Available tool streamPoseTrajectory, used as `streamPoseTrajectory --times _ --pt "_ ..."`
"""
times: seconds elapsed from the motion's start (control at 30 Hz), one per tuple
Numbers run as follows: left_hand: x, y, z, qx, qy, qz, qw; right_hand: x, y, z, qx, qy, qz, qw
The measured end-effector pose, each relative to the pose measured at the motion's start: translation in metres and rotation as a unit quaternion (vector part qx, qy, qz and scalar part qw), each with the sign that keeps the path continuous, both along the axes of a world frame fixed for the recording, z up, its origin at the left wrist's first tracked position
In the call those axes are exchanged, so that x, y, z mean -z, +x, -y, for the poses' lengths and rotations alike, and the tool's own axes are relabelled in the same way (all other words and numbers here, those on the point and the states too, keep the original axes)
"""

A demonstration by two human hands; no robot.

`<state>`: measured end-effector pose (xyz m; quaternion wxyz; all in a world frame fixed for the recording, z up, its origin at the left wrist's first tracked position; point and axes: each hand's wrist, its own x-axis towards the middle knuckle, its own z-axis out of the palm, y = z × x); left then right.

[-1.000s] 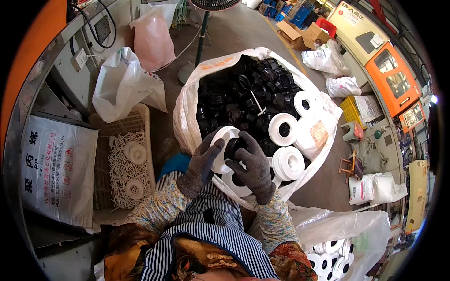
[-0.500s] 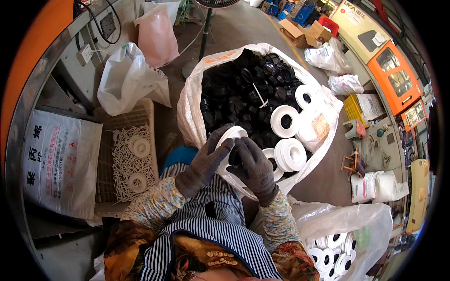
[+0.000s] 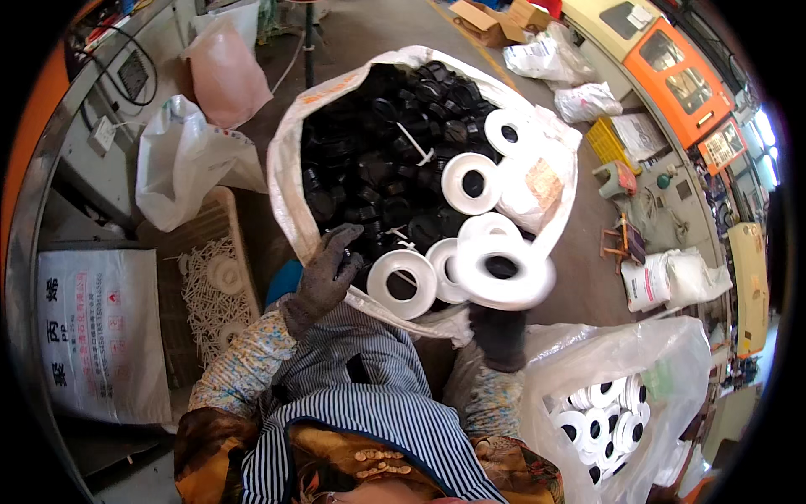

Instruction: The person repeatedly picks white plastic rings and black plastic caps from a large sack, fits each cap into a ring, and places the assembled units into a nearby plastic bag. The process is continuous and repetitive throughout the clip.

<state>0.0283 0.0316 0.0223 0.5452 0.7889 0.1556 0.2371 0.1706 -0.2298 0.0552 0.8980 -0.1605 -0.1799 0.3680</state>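
My gloved right hand [image 3: 500, 338], blurred by motion, is at the sack's near right edge and holds a white plastic ring [image 3: 537, 277] with a dark centre. My gloved left hand [image 3: 326, 277] is at the near left rim of the big white woven sack [image 3: 284, 160]. Its fingers curl over black parts, and what they hold is hard to make out. Black plastic caps [image 3: 374, 168] fill the sack. Several white rings lie on them, among them one ring [image 3: 382, 270] between my hands and another ring [image 3: 457, 191] farther back.
A clear plastic bag [image 3: 672, 353] at the lower right contains white rings with black centres. To the left, a crate [image 3: 238, 244] holds thin white sticks and rings. A white bag [image 3: 159, 181], a pink bag [image 3: 228, 80] and orange-and-cream machines [image 3: 684, 84] stand around.
My hands have come apart: the right moved right and nearer me with a white ring, while the left is at the near left rim. The whole view has shifted slightly.
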Motion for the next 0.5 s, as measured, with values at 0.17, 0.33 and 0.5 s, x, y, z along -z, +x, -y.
streamPoseTrajectory --times 0.17,0.33,0.5 --pt "-0.014 0.055 0.028 0.113 0.134 0.066 0.982 -0.064 0.02 0.051 -0.036 0.331 0.036 0.942" --pt "-0.003 0.145 0.097 0.174 0.48 0.109 0.853 -0.026 0.029 0.016 0.111 -0.062 0.153 0.98" --pt "0.011 0.19 0.107 0.172 0.594 0.07 0.783 -0.023 0.033 0.024 0.232 -0.216 0.351 0.881"
